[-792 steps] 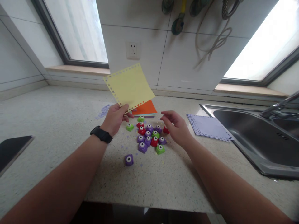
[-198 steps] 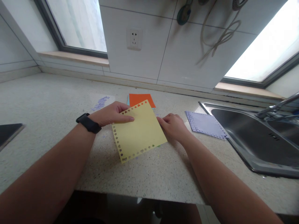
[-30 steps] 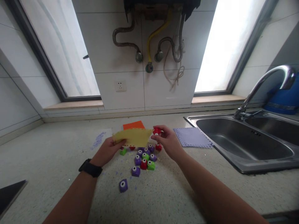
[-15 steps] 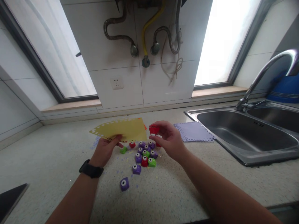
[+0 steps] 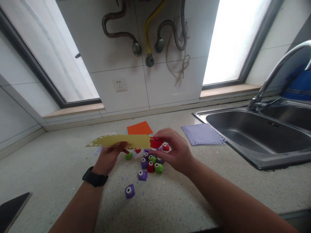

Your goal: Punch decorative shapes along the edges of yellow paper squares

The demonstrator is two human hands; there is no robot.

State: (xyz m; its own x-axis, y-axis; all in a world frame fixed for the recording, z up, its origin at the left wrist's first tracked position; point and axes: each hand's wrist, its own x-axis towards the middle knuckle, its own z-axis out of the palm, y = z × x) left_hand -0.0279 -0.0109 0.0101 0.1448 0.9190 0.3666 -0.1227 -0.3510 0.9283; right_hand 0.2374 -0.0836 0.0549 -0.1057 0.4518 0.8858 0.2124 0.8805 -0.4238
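My left hand [image 5: 111,157] grips a sheet of yellow paper [image 5: 121,139] by its near edge and holds it up above the counter. Punched holes run along the sheet's left and near edges. Between the thumb and fingers of my right hand [image 5: 176,149] is a red craft punch [image 5: 155,142], set at the paper's right edge. Below lie several small punches, among them a green punch [image 5: 158,167], a red punch [image 5: 150,166] and a purple punch [image 5: 130,191]. The raised sheet and my right hand partly hide some of them.
Orange paper [image 5: 139,127] lies behind the yellow sheet. A stack of lilac sheets [image 5: 204,134] with punched edges rests left of the steel sink [image 5: 233,129]. Paper bits are scattered on the counter [image 5: 60,161]. A dark flat object [image 5: 13,207] sits at the lower left.
My right hand has brought the red punch left onto the yellow paper's right edge. The sheet has tilted flatter, showing more of the orange paper behind it.
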